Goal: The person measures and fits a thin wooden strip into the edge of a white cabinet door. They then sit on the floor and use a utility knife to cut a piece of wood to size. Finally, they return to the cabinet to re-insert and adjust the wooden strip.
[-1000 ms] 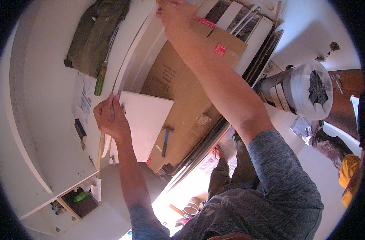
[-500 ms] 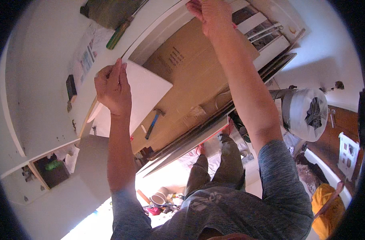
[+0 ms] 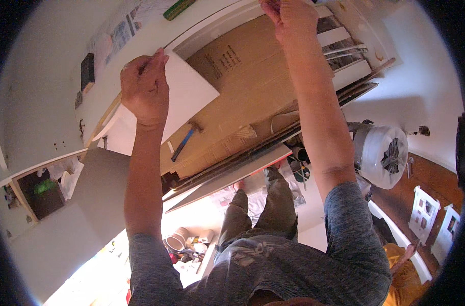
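Both my arms reach up and away over a white cabinet-like frame. My left hand (image 3: 145, 92) is closed in a pinch at the frame's edge, beside a white panel (image 3: 191, 97). My right hand (image 3: 295, 23) is also closed, its fingertips pressed together at the top edge of the view. A thin line runs along the frame's edge between the hands; I cannot tell whether they hold it. Below them lies a brown cardboard sheet (image 3: 258, 71). On it rests a hammer (image 3: 184, 143) with a blue handle. A green handle (image 3: 179, 9) shows at the top.
A black block (image 3: 87, 72) sits on the white surface at left. White rods (image 3: 347, 51) lie at the upper right. A plastic-wrapped roll (image 3: 383, 155) stands at right, above yellow cloth (image 3: 403, 280). A bucket (image 3: 177, 238) and clutter are on the floor at lower left.
The view has shifted, so the green handle sits higher and the dark cloth by it has left the view. Both hands stay pinched, the right one farther right in the picture.
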Available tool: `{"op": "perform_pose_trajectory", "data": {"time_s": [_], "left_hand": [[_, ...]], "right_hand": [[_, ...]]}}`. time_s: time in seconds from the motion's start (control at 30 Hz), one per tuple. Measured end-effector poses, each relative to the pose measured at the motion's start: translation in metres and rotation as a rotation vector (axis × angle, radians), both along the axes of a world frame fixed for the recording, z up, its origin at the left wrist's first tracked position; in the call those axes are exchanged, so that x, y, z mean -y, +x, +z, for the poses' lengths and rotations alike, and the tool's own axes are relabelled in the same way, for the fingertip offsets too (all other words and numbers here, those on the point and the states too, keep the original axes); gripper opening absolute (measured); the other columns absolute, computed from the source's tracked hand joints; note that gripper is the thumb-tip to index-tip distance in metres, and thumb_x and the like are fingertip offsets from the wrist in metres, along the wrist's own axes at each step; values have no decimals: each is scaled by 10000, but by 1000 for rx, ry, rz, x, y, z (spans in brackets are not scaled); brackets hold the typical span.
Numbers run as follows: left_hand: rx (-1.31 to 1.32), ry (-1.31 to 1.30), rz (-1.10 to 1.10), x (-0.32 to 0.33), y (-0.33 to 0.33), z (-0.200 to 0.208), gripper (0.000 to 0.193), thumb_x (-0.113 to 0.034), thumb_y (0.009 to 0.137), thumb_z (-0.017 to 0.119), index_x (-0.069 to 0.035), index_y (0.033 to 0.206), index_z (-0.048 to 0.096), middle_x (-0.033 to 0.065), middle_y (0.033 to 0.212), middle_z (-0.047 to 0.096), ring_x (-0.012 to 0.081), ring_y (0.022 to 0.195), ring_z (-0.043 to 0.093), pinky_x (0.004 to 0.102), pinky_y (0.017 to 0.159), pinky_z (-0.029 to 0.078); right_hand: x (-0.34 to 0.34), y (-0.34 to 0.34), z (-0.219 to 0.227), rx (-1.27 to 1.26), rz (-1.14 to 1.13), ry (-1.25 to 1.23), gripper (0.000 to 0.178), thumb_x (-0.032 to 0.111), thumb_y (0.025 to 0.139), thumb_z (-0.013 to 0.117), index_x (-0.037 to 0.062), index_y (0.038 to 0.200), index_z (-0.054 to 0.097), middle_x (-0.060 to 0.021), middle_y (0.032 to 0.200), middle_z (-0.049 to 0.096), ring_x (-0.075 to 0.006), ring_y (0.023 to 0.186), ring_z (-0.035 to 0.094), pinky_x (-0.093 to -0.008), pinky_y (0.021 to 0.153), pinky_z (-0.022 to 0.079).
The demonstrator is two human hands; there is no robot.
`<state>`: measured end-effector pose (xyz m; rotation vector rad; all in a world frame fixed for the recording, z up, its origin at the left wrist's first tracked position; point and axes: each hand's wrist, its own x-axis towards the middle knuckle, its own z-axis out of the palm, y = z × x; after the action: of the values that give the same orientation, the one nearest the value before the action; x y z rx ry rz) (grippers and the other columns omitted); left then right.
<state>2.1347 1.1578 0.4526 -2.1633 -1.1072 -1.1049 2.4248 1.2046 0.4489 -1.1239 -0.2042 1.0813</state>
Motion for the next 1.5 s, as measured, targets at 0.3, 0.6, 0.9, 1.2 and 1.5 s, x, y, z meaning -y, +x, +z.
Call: {"op": "perform_pose_trajectory", "data": {"time_s": [0.3, 0.6, 0.9, 1.2, 1.5], "left_hand": [[52, -138, 60, 24, -53, 9, 197, -58, 758, 786, -121, 943, 771, 70, 843, 658, 201, 752, 625, 309, 638, 514], [43, -102, 129, 32, -84, 8, 197, -78, 747, 798, -131, 935, 773, 63, 847, 662, 206, 750, 626, 320, 632, 516], [4, -38, 120, 34, -121, 5, 145, -155, 761, 806, -183, 899, 771, -7, 799, 631, 141, 691, 566, 282, 591, 494], [42, 3, 168, 41, -160, -4, 125, -145, 740, 814, -188, 848, 769, 2, 809, 654, 154, 721, 616, 287, 603, 512], [153, -36, 223, 61, -177, 4, 74, -35, 752, 724, -70, 817, 722, 109, 802, 647, 288, 758, 626, 372, 667, 525]], "right_hand": [[10, -29, -8, 37, 26, 105, 275, 197, 840, 776, -33, 789, 633, -87, 685, 607, -157, 575, 600, -214, 472, 495], [27, -73, -1, -8, 122, 111, 249, 190, 840, 773, -12, 814, 630, -86, 686, 604, -158, 564, 585, -237, 482, 507], [21, -92, -19, -44, 127, 171, 249, 182, 858, 756, 26, 766, 585, -79, 695, 598, -145, 538, 540, -239, 421, 406], [66, -158, 7, 623, 283, 237, 187, 170, 861, 753, 15, 841, 650, -57, 721, 618, -146, 535, 517, -273, 482, 448], [42, -272, 15, 1642, 283, 1241, 292, 98, 719, 818, 57, 988, 712, -71, 910, 632, -204, 781, 584, -311, 660, 491]]}}
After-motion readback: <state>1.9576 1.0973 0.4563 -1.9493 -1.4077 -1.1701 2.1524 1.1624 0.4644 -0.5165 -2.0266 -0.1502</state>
